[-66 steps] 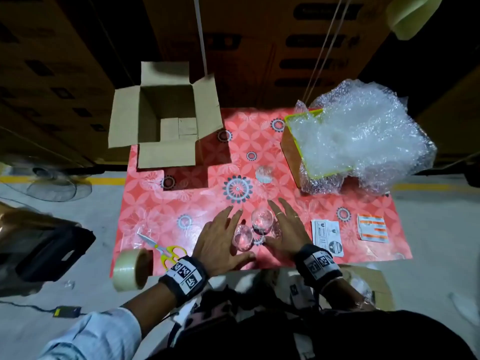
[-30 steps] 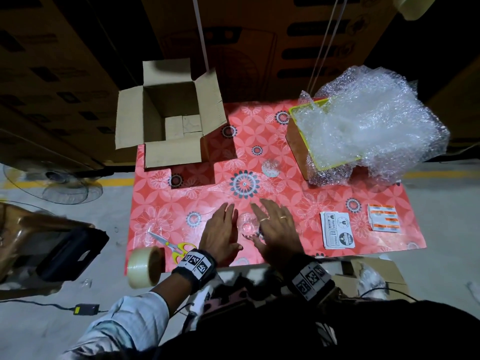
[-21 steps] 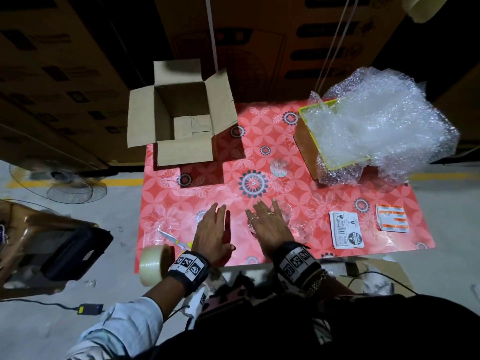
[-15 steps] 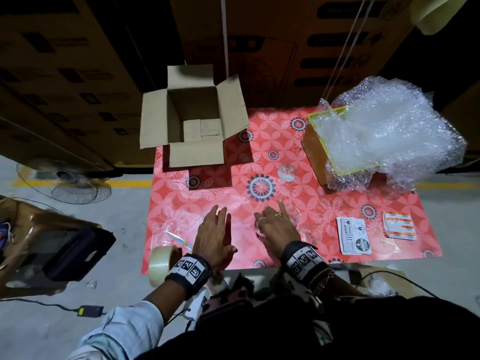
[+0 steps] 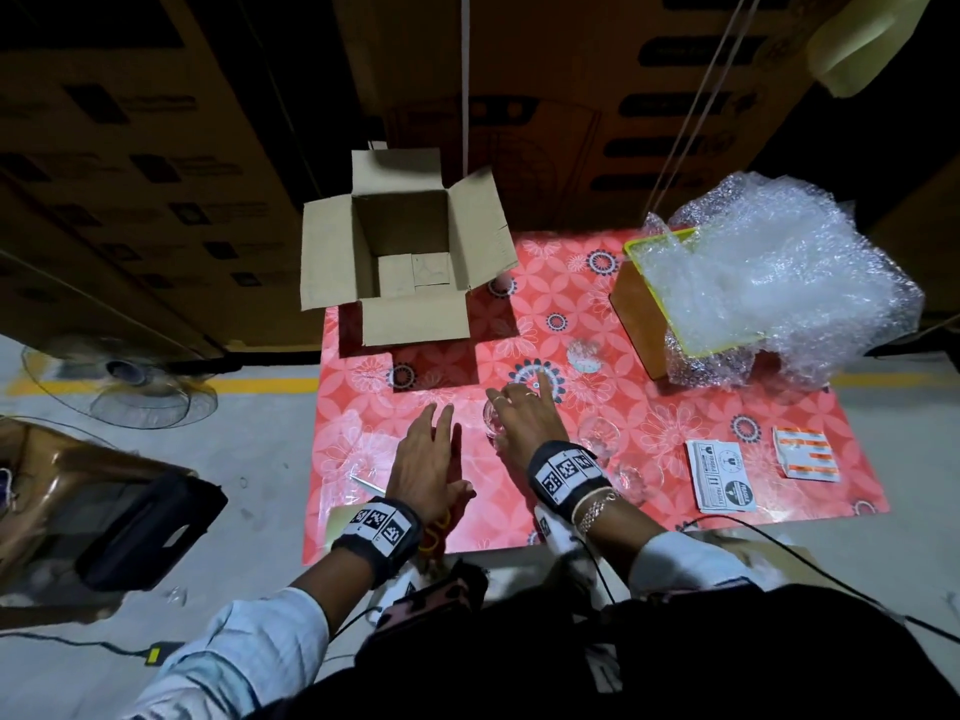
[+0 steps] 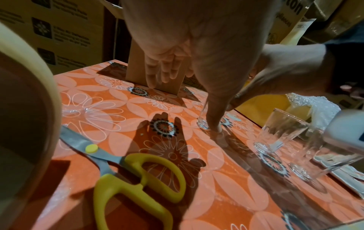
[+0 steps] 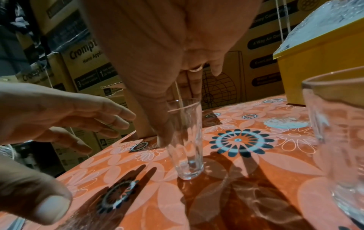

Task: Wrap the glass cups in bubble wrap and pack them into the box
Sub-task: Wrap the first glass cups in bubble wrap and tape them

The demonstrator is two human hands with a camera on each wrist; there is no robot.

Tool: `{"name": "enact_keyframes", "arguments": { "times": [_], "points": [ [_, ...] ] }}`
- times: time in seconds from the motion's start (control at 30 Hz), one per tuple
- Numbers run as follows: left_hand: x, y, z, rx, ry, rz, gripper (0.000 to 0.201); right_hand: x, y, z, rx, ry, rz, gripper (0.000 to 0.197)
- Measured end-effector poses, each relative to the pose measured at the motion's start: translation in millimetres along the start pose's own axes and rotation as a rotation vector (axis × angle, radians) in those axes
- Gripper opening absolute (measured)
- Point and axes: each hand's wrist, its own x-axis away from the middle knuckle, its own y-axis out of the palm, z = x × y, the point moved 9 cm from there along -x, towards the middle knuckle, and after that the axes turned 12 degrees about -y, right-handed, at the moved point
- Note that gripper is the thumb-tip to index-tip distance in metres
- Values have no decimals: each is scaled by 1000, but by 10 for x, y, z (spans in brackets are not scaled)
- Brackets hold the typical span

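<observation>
Three clear glass cups stand on the red flowered tablecloth. My right hand holds one glass cup from above, with the thumb down its near side and the fingers behind its rim. That cup's visible part shows just left of the hand. Two more cups stand beside my right wrist. My left hand hovers flat and empty left of the held cup. The open cardboard box stands at the table's far left. A heap of bubble wrap lies at the far right.
Yellow-handled scissors and a tape roll lie at the near left edge under my left wrist. A yellow-rimmed box sits under the bubble wrap. Sticker sheets lie at the near right. A small pale round thing lies mid-table.
Both hands have moved forward across the table. My right hand has taken one cup away from the other two. My left hand has left the cups and is flat.
</observation>
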Motion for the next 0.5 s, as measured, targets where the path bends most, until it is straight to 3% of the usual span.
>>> {"name": "enact_keyframes", "arguments": {
  "times": [0.17,0.27,0.37,0.5],
  "points": [
    [-54,-18,24,27,23,3,123,-60,66,60,12,48,-18,74],
    [-27,-41,104,39,64,31,123,12,60,90,-93,75,16,86],
    [39,-129,250,70,150,99,118,278,-87,202,-201,155,95,94],
    [115,-194,632,108,322,169,103,979,-155,647,-316,376,175,80]
  ]
}}
